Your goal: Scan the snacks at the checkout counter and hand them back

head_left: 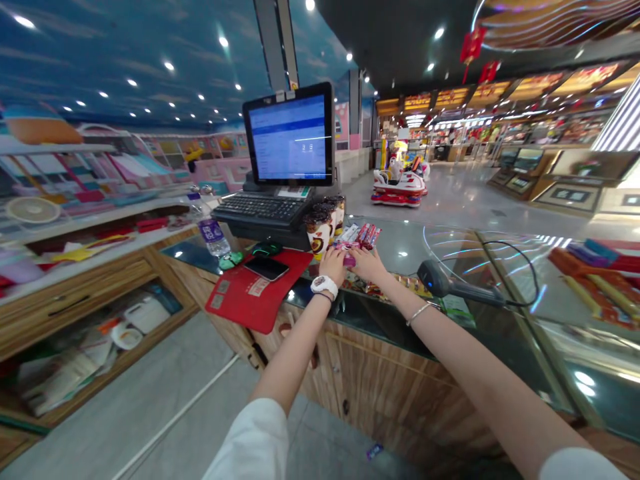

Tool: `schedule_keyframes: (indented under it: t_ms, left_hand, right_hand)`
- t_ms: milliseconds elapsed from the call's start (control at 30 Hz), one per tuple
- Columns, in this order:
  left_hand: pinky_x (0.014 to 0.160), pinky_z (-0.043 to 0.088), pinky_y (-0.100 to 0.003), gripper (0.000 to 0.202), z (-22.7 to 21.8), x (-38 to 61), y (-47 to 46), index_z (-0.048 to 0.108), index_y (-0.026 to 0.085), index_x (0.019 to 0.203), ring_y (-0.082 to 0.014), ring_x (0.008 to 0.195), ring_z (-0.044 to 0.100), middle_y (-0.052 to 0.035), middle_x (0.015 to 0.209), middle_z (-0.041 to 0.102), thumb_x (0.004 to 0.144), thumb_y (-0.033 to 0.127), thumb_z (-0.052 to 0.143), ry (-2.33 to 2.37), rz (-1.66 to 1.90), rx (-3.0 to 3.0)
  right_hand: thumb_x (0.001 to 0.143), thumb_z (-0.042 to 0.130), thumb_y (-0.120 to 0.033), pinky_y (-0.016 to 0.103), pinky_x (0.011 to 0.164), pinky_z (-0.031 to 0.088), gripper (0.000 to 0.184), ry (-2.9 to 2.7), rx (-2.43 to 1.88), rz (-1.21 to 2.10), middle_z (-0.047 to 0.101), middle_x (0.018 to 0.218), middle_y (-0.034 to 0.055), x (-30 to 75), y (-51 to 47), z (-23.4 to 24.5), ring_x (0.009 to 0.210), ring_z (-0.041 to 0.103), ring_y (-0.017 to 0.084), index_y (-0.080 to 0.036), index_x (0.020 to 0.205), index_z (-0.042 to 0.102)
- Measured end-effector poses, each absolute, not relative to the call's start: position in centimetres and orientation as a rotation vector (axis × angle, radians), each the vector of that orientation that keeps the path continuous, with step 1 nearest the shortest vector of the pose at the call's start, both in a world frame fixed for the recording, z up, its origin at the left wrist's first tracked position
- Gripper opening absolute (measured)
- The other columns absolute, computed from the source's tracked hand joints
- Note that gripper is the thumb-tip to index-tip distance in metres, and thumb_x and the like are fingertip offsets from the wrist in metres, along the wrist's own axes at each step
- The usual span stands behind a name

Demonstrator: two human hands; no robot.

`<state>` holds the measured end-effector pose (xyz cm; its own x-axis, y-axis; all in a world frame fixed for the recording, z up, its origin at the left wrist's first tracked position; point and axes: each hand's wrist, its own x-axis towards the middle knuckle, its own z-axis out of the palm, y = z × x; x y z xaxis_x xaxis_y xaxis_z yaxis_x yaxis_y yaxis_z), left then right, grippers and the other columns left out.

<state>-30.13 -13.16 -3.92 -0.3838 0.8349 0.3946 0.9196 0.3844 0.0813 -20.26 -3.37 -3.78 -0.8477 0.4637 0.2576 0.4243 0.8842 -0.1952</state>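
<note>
My two hands meet over the glass counter (pixel 400 230), just in front of a row of snack cups. My left hand (pixel 333 264), with a white watch (pixel 325 287) on the wrist, is closed on one side of a small pink packet (pixel 349 260). From the other side, my right hand (pixel 367 263) has its fingers curled on the same packet; its exact kind is too small to make out. Red and white snack packets (pixel 369 235) lie just beyond my fingers. The brown and white cups (pixel 319 233) stand upright close to my left hand.
A monitor (pixel 291 137) and keyboard (pixel 260 207) stand behind a red mat (pixel 257 293) with a phone (pixel 267 268). Left of them is a water bottle (pixel 214 237). A barcode scanner (pixel 450 283) lies to the right, its cable looping. A purple wrapper (pixel 374 452) is on the floor.
</note>
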Motion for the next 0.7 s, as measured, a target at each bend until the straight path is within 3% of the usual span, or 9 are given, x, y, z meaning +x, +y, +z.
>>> schedule_keyframes:
  t_ms: [200, 333, 433, 533, 700]
  left_hand:
    - [0.121, 0.028, -0.047, 0.049, -3.7, -28.5, -14.9, 0.064, 0.022, 0.129, -0.0254, 0.133, 0.049, -0.0075, 0.125, 0.067, 0.082, 0.012, 0.058, -2.245, -0.469, -1.685]
    - [0.121, 0.029, -0.047, 0.045, -3.5, -27.0, -16.5, 0.064, 0.023, 0.129, -0.0245, 0.130, 0.052, -0.0077, 0.124, 0.067, 0.085, 0.024, 0.067, -2.199, -0.532, -1.815]
    - [0.122, 0.024, -0.051, 0.054, -3.2, -25.8, -17.1, 0.059, 0.026, 0.134, -0.0250, 0.136, 0.047, -0.0066, 0.134, 0.062, 0.082, 0.029, 0.073, -2.168, -0.570, -1.903]
    - [0.123, 0.022, -0.052, 0.057, -2.8, -24.6, -17.0, 0.055, 0.030, 0.137, -0.0238, 0.139, 0.044, -0.0042, 0.139, 0.060, 0.082, 0.024, 0.072, -2.115, -0.597, -1.926]
    - [0.124, 0.022, -0.049, 0.043, -1.6, -22.9, -15.6, 0.065, 0.030, 0.124, -0.0221, 0.127, 0.054, -0.0013, 0.124, 0.069, 0.084, 0.016, 0.064, -2.029, -0.632, -1.840]
  right_hand:
    - [0.093, 0.056, -0.020, 0.050, 0.117, 0.028, 0.031, -2.740, -0.476, 0.003, 0.068, 0.128, 0.0140, -16.3, -3.2, -2.9, 0.125, 0.060, 0.026, -0.016, 0.124, 0.063]
    - [0.095, 0.055, -0.022, 0.052, 0.120, 0.022, 0.031, -2.742, -0.346, -0.064, 0.069, 0.127, 0.0115, -12.9, -3.1, -2.9, 0.123, 0.061, 0.026, -0.020, 0.124, 0.065]
    - [0.097, 0.050, -0.022, 0.054, 0.121, 0.020, 0.034, -2.698, -0.344, -0.045, 0.069, 0.128, 0.0091, -10.6, -2.8, -3.1, 0.123, 0.062, 0.025, -0.023, 0.128, 0.065]
    - [0.099, 0.048, -0.026, 0.054, 0.122, 0.016, 0.034, -2.620, -0.377, -0.013, 0.072, 0.123, 0.0069, -9.1, -2.2, -3.2, 0.122, 0.063, 0.024, -0.027, 0.128, 0.066]
    - [0.100, 0.049, -0.028, 0.052, 0.123, 0.016, 0.031, -2.520, -0.415, 0.023, 0.075, 0.116, 0.0034, -7.5, -1.3, -2.5, 0.121, 0.064, 0.022, -0.030, 0.124, 0.069]
